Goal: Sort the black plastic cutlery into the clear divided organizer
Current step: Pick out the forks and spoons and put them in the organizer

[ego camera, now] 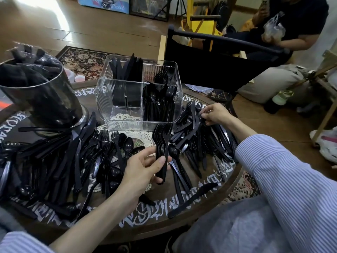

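Observation:
The clear divided organizer [104,99] stands at the table's middle back, with black knives in its rear left section, forks rear right and spoons front right. Black plastic cutlery [60,161] lies heaped across the table on both sides. My left hand [142,167] grips a stacked bundle of black forks [162,141] upright, just in front of the organizer. My right hand [214,114] reaches into the right-hand pile [197,141] beside the organizer and pinches a black piece there; which kind it is I cannot tell.
A dark cylindrical bin [42,95] full of black items stands at the back left. The round table [182,203] bears white lettering. A black folding chair [218,61] is behind the table, and a seated person [284,28] is at the far right.

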